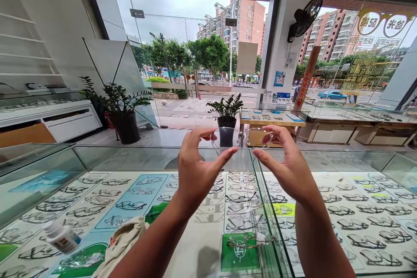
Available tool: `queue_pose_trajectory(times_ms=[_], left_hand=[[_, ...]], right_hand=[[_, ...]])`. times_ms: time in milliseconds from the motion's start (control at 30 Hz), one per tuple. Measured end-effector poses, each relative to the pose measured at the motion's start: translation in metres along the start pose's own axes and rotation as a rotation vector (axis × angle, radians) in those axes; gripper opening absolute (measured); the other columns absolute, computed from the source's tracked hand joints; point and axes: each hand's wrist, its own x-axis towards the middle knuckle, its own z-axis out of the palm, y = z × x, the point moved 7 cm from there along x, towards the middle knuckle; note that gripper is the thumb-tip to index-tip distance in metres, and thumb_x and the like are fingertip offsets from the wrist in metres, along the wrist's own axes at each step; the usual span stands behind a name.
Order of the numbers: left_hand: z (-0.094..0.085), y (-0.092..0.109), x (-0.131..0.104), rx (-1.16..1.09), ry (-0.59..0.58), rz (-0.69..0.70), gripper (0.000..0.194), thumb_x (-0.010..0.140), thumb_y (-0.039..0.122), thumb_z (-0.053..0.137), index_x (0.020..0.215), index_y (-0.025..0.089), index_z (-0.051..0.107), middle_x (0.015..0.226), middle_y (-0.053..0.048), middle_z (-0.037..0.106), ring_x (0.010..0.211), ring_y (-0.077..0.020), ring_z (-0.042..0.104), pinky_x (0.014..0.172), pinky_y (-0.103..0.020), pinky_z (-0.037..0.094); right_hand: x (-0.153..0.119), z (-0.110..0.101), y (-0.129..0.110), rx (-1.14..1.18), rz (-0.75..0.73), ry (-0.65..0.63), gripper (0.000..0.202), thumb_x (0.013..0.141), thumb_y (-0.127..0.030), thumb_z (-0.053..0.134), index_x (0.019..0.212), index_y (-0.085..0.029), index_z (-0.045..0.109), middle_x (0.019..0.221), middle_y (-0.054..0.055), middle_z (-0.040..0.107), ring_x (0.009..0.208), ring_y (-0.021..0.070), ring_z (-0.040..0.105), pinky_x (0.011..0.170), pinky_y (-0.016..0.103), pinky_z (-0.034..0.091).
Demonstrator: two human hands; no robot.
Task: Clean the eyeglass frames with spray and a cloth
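A pair of eyeglasses (243, 135) with a thin, pale frame is raised above the glass showcase, lenses facing away from me. My left hand (200, 163) grips its left side, index finger along the top and thumb below the lens. On the other side my right hand (286, 163) pinches the right rim in the same way. Through the lenses I see a plant pot and the floor beyond. Below my hands, another pair of glasses (250, 239) rests over a green card (239, 260).
The showcase holds rows of spectacles (365, 241). A white bottle (61, 238) and a beige cloth (125, 241) are at lower left. Potted plants (125, 126) stand on the floor beyond; a fan (304, 17) hangs on the pillar.
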Motion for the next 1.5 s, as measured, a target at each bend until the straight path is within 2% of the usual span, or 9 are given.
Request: queue_pose_trajectory(times_ms=[133, 300, 467, 900, 1233, 1500], left_hand=[[0.000, 0.002, -0.001, 0.016, 0.024, 0.033, 0.050, 0.080, 0.047, 0.089, 0.117, 0.025, 0.063, 0.097, -0.001, 0.067, 0.090, -0.0204, 0.064, 0.086, -0.039, 0.052], [-0.001, 0.005, -0.001, 0.023, 0.039, 0.055, 0.052, 0.078, 0.045, 0.091, 0.117, 0.024, 0.064, 0.097, -0.001, 0.067, 0.089, -0.0194, 0.064, 0.085, -0.038, 0.051], [-0.002, 0.006, -0.003, 0.030, 0.052, 0.051, 0.051, 0.077, 0.043, 0.092, 0.116, 0.024, 0.064, 0.095, 0.000, 0.066, 0.087, -0.0188, 0.064, 0.084, -0.038, 0.051], [0.004, 0.005, -0.005, 0.060, 0.063, 0.114, 0.054, 0.077, 0.044, 0.092, 0.118, 0.026, 0.062, 0.099, -0.002, 0.068, 0.089, -0.0199, 0.066, 0.085, -0.039, 0.053], [0.015, -0.012, -0.001, -0.052, -0.004, -0.006, 0.050, 0.078, 0.046, 0.091, 0.115, 0.025, 0.066, 0.102, -0.002, 0.070, 0.089, -0.0186, 0.065, 0.081, -0.038, 0.052], [0.021, -0.017, -0.002, -0.066, -0.053, -0.061, 0.049, 0.078, 0.049, 0.090, 0.114, 0.026, 0.066, 0.105, -0.004, 0.074, 0.093, -0.0212, 0.069, 0.081, -0.040, 0.053]], right_hand=[[0.001, 0.002, 0.003, 0.000, 0.015, -0.032, 0.050, 0.094, -0.055, 0.070, 0.137, -0.031, 0.057, 0.124, 0.010, 0.070, 0.121, 0.0342, 0.065, 0.108, 0.055, 0.050], [0.002, 0.003, 0.005, 0.014, 0.019, -0.054, 0.051, 0.095, -0.054, 0.070, 0.138, -0.031, 0.057, 0.122, 0.010, 0.071, 0.122, 0.0343, 0.066, 0.110, 0.055, 0.050], [0.003, 0.004, 0.009, 0.006, 0.036, -0.075, 0.053, 0.095, -0.055, 0.070, 0.140, -0.031, 0.057, 0.133, 0.011, 0.070, 0.125, 0.0354, 0.065, 0.109, 0.056, 0.052], [0.004, 0.006, 0.017, 0.000, 0.055, -0.112, 0.057, 0.095, -0.055, 0.069, 0.145, -0.030, 0.055, 0.136, 0.013, 0.069, 0.121, 0.0347, 0.069, 0.106, 0.058, 0.056], [0.002, -0.006, 0.008, -0.113, 0.009, 0.023, 0.053, 0.090, -0.058, 0.075, 0.132, -0.028, 0.065, 0.131, 0.013, 0.071, 0.112, 0.0343, 0.069, 0.098, 0.054, 0.058], [0.001, -0.010, 0.005, -0.149, -0.004, 0.072, 0.053, 0.088, -0.058, 0.077, 0.130, -0.028, 0.064, 0.123, 0.012, 0.073, 0.106, 0.0335, 0.070, 0.094, 0.054, 0.058]])
